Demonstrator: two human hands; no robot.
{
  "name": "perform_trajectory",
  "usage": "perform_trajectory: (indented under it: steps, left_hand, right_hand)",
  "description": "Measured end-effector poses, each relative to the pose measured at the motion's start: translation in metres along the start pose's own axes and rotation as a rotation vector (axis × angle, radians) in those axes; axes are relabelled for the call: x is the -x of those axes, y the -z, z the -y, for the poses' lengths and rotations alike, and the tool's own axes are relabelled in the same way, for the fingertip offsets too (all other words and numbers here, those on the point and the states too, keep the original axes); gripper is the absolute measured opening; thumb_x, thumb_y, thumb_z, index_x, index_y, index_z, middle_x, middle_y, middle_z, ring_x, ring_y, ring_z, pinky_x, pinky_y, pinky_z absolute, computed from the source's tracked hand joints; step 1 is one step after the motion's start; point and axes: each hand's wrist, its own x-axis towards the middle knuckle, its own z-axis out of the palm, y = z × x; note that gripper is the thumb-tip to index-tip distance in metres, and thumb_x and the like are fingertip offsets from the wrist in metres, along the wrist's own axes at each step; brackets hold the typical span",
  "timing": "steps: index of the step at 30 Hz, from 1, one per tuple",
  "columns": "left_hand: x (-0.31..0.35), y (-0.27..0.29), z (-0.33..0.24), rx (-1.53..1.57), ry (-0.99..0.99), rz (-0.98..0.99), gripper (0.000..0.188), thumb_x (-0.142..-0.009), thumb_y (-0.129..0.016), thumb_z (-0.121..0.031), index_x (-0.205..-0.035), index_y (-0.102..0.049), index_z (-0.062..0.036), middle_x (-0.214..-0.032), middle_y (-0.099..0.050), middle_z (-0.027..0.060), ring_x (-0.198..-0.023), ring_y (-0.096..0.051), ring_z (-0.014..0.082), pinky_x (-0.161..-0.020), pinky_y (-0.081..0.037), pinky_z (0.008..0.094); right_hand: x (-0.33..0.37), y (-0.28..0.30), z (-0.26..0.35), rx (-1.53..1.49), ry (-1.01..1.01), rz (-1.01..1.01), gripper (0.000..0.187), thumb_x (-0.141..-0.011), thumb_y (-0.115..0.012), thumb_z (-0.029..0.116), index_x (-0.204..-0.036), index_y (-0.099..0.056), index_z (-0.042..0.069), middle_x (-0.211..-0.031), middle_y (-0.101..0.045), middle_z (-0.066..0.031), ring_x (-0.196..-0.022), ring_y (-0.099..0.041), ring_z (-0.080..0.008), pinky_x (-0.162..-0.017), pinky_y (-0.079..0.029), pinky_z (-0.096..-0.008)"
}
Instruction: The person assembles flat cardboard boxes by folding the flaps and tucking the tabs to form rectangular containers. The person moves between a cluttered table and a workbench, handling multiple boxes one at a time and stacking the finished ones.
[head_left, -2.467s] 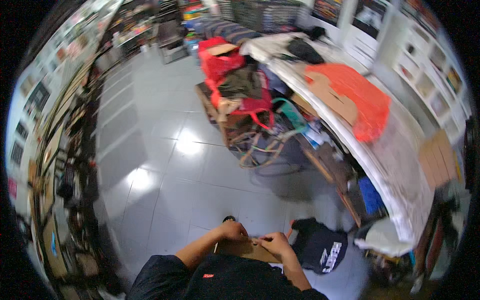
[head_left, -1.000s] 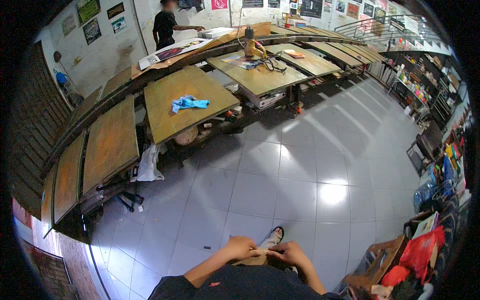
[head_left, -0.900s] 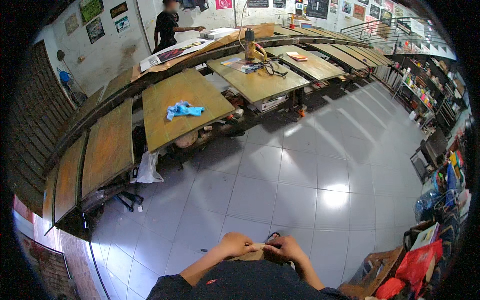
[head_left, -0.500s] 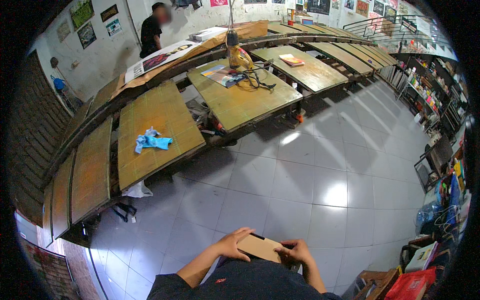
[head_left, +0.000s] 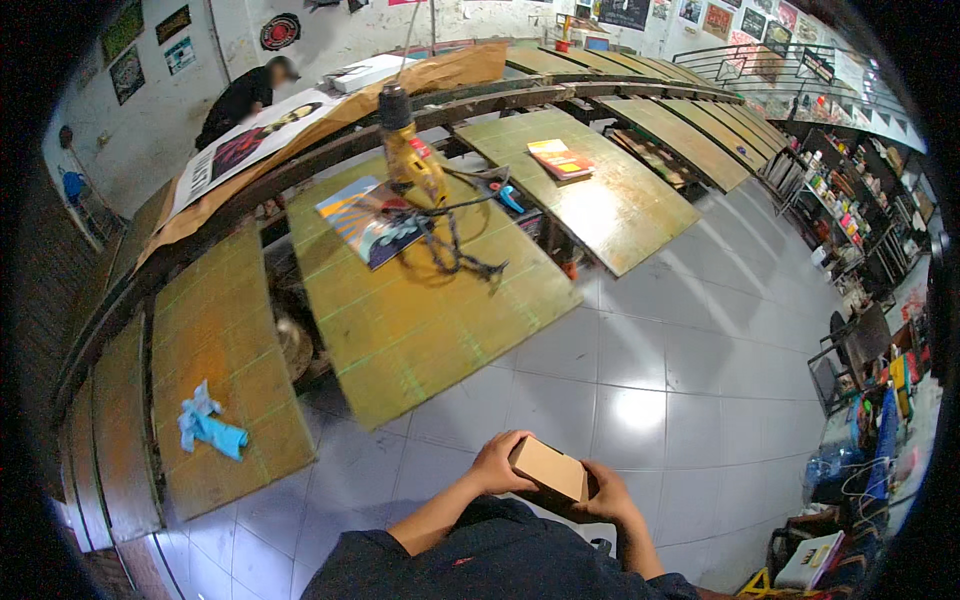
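Cardboard box (head_left: 548, 468) (qty 1), held btwn L hand (head_left: 497, 465) & R hand (head_left: 609, 497).

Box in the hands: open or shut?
Looks shut: the brown box, held between the left hand and right hand, shows a flat upper face, no flap visibly raised. Full or empty: cannot tell.

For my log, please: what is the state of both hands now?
Left hand: holding the left end of a small cardboard box.
Right hand: holding the same box's right end.
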Motion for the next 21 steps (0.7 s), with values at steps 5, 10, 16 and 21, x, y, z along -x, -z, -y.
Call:
perform_trajectory:
  steps: [5, 10, 16, 21]
  left_hand:
    - [-0.109, -0.001, -0.024, -0.033, -0.087, 0.082, 0.085, -0.047, -0.084, -0.029, -0.120, -0.045, -0.0118, -0.113, -0.054, 0.0118, -0.108, -0.049, 0.0322, -0.091, -0.040, 0.0415]
    - [-0.202, -0.039, -0.037, -0.024, -0.185, 0.122, 0.089, -0.053, -0.082, -0.033, -0.129, -0.039, -0.0130, -0.123, -0.048, 0.0133, -0.115, -0.044, 0.0331, -0.095, -0.036, 0.0445]
    - [-0.320, -0.073, -0.095, -0.022, -0.276, 0.009, 0.086, -0.059, -0.079, -0.036, -0.130, -0.038, -0.0093, -0.126, -0.046, 0.0164, -0.118, -0.042, 0.0350, -0.097, -0.035, 0.0438]
    - [-0.398, -0.074, -0.144, 0.030, -0.458, -0.220, 0.077, -0.067, -0.077, -0.034, -0.127, -0.040, -0.0033, -0.124, -0.046, 0.0184, -0.114, -0.046, 0.0348, -0.095, -0.038, 0.0411]
  right_hand:
    - [-0.050, 0.067, -0.018, 0.083, -0.011, -0.186, 0.072, -0.046, -0.081, 0.016, -0.111, -0.054, 0.003, -0.102, -0.061, -0.0143, -0.098, -0.058, -0.0289, -0.086, -0.045, -0.0349]
    - [-0.082, 0.126, -0.088, 0.045, -0.039, -0.241, 0.080, -0.044, -0.084, 0.026, -0.115, -0.054, 0.005, -0.110, -0.059, -0.0155, -0.104, -0.054, -0.0341, -0.090, -0.043, -0.0410]
    - [-0.133, 0.235, -0.159, -0.030, 0.011, -0.308, 0.087, -0.046, -0.085, 0.030, -0.120, -0.049, 0.004, -0.116, -0.055, -0.0160, -0.106, -0.053, -0.0327, -0.092, -0.042, -0.0400]
    - [-0.153, 0.339, -0.209, -0.203, 0.013, -0.609, 0.088, -0.046, -0.080, 0.016, -0.125, -0.044, 0.001, -0.118, -0.052, -0.0126, -0.110, -0.051, -0.0251, -0.094, -0.042, -0.0366]
